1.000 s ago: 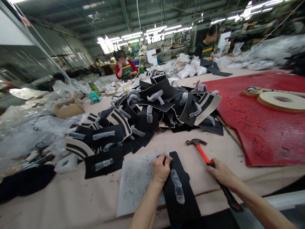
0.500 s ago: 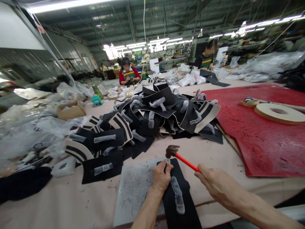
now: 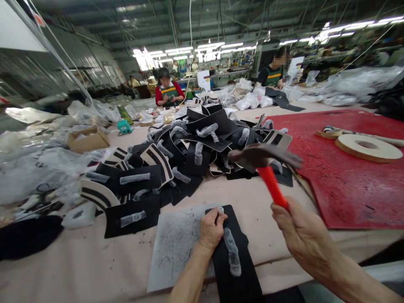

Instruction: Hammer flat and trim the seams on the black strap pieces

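Note:
My right hand (image 3: 299,229) is closed around the orange handle of a claw hammer (image 3: 272,182). The hammer is raised, its dark head tilted and slightly blurred. My left hand (image 3: 211,229) pinches a short metal punch (image 3: 221,210) upright near the far end of a black panel (image 3: 238,252); the tool's lower end is hidden by my fingers. A plastic-wrapped strip (image 3: 232,254) is attached along that panel. The panel lies partly over a pale, scuffed board (image 3: 173,244), on its right side.
Beyond my hands rises a heap of similar black panels (image 3: 214,124), some with pale striped backs. To the right lies a red mat (image 3: 341,189) with a roll of tape (image 3: 368,147). Plastic bags and a cardboard box (image 3: 88,140) sit at left. Two co-workers (image 3: 168,92) are further back.
My right hand has lifted the hammer up off the punch, toward me and to the right. The left hand keeps the punch in place on the black panel.

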The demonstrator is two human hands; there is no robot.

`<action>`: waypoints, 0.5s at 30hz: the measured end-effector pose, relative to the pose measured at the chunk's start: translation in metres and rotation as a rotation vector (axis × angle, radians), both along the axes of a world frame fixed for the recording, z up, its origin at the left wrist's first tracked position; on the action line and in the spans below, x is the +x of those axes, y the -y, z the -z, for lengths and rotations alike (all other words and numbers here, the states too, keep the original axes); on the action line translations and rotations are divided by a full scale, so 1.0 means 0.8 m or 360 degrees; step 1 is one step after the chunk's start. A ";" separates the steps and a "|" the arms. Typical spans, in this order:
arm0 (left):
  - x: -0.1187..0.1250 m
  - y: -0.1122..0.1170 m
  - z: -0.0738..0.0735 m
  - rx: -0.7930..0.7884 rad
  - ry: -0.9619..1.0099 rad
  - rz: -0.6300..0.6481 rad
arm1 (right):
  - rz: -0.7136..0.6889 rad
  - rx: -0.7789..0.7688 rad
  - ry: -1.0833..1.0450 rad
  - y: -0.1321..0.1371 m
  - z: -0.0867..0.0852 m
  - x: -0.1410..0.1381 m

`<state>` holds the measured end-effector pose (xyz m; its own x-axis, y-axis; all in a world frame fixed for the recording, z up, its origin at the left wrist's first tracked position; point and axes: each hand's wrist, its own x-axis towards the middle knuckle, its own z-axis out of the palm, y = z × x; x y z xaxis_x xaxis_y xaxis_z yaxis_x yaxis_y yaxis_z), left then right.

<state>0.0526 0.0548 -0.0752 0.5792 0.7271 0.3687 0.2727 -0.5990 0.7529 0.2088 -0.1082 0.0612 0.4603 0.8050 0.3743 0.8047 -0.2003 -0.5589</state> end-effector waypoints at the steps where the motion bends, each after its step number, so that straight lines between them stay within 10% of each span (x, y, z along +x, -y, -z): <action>1: 0.000 0.000 0.001 0.0001 -0.0003 -0.0001 | 0.0014 0.0041 -0.0010 0.000 0.003 -0.003; 6: 0.000 0.001 0.006 0.0006 0.0002 -0.0005 | -0.0295 -0.0596 0.0206 0.012 0.050 0.001; 15: 0.001 0.000 0.000 -0.0001 0.0019 -0.0022 | 0.0051 -0.0877 0.0097 0.015 0.125 0.059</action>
